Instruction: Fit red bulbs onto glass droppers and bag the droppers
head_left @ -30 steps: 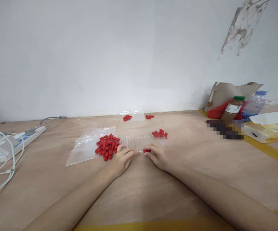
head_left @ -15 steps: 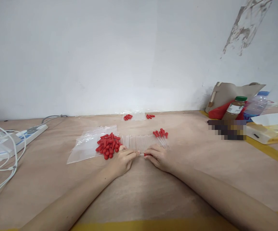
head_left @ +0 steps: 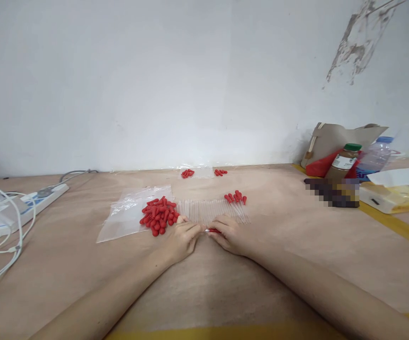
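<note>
On the table over there, the left hand and right hand nearly meet, both narrowed. The left pinches a clear tube lying crosswise between them, pointing at the right, which grips the red bulb at its end.

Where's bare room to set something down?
Bare table lies between the right hand and the yellow packet, and between the forearms down to the near yellow strip. Crowded: red bulbs and a plastic bag by the left hand; clear tubes just beyond both hands.
</note>
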A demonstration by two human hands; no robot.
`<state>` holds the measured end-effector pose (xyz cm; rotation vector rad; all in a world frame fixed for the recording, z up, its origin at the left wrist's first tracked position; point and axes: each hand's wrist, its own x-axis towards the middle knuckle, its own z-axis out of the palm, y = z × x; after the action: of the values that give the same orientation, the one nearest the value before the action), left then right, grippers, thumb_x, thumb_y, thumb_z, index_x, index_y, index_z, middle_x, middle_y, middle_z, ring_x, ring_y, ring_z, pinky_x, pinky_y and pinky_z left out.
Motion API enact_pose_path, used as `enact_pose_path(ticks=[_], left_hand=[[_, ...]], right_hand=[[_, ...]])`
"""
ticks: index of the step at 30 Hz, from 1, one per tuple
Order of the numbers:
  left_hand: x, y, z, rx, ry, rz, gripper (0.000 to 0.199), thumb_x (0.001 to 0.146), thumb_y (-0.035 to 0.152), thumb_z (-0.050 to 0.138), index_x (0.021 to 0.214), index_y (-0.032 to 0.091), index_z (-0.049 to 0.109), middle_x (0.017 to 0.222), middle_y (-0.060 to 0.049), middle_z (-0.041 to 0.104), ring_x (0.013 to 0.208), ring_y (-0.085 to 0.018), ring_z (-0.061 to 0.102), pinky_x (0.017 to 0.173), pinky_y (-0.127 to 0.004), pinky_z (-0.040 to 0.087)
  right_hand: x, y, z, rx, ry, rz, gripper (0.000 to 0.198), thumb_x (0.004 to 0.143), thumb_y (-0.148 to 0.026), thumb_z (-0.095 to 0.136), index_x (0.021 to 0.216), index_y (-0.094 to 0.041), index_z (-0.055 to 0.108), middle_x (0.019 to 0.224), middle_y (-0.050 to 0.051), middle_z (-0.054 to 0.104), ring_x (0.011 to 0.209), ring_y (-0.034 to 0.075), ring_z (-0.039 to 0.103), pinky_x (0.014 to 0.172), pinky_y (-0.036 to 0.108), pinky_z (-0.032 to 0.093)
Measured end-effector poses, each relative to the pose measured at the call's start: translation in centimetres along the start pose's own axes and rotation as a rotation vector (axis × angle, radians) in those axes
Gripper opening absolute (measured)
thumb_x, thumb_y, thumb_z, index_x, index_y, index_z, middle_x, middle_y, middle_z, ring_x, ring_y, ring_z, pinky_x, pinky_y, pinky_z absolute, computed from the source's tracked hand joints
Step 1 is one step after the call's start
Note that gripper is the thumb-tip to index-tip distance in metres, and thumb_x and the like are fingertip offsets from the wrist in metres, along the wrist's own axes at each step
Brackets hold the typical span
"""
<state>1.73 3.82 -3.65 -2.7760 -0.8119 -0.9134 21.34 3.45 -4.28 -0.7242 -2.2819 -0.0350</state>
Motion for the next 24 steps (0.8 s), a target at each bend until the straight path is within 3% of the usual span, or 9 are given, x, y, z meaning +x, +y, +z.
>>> enact_pose_path(ticks=[5,10,13,17,21,24], left_hand=[[0.0,-0.1,0.3,-0.042,0.036,-0.051,0.019,0.088,0.016,0.038,0.095,0.019,0.055,0.077,-0.002,0.066,0.064,-0.013,0.058,0.084,-0.035,0.032],[0.0,0.3,-0.5,-0.03,0.033,-0.085,0.036,0.086,0.027,0.045,0.121,0.02,0.04,0.109,-0.008,0.059,0.095,-0.019,0.055,0.094,-0.039,0.025],[0.2,0.5,-0.9,-0.023,0.04,-0.159,0.039,0.087,0.027,0.04,0.124,0.018,0.035,0.113,-0.01,0.056,0.102,-0.021,0.05,0.092,-0.039,0.027],[0.4,0.6,-0.9,-0.019,0.054,-0.206,0.029,0.087,0.026,0.04,0.114,0.018,0.045,0.105,-0.007,0.059,0.098,-0.02,0.051,0.091,-0.038,0.028],[0.6,0.8,-0.9,-0.016,0.016,-0.202,0.021,0.086,0.026,0.043,0.104,0.02,0.051,0.1,-0.005,0.06,0.093,-0.019,0.051,0.089,-0.037,0.029],[0.7,0.9,-1.0,-0.007,0.008,-0.208,0.019,0.085,0.025,0.044,0.102,0.021,0.053,0.098,-0.004,0.06,0.092,-0.018,0.051,0.087,-0.037,0.029]], right_hand=[[0.5,0.3,-0.4,0.258,0.046,0.164,0.014,0.082,-0.023,0.048,0.087,-0.02,0.06,0.078,0.005,0.058,0.072,0.014,0.054,0.067,0.028,0.044],[1.9,1.0,-1.7,0.712,0.291,0.543,0.028,0.068,-0.035,0.064,0.087,-0.019,0.052,0.069,-0.001,0.057,0.065,0.012,0.056,0.061,0.025,0.045],[2.7,2.8,-3.9,0.806,0.405,0.663,0.034,0.066,-0.044,0.061,0.087,-0.018,0.055,0.067,-0.002,0.056,0.062,0.01,0.055,0.061,0.025,0.045],[2.7,6.7,-6.7,0.484,0.427,0.736,0.039,0.076,-0.044,0.048,0.099,-0.015,0.058,0.065,-0.001,0.057,0.06,0.01,0.053,0.059,0.023,0.042],[2.5,9.8,-6.5,0.028,0.153,0.792,0.025,0.074,-0.036,0.051,0.083,-0.016,0.063,0.057,-0.001,0.057,0.054,0.011,0.052,0.055,0.022,0.038],[2.9,10.4,-5.2,-0.145,0.039,0.776,0.021,0.075,-0.033,0.05,0.08,-0.018,0.065,0.066,0.002,0.063,0.063,0.013,0.056,0.059,0.022,0.038]])
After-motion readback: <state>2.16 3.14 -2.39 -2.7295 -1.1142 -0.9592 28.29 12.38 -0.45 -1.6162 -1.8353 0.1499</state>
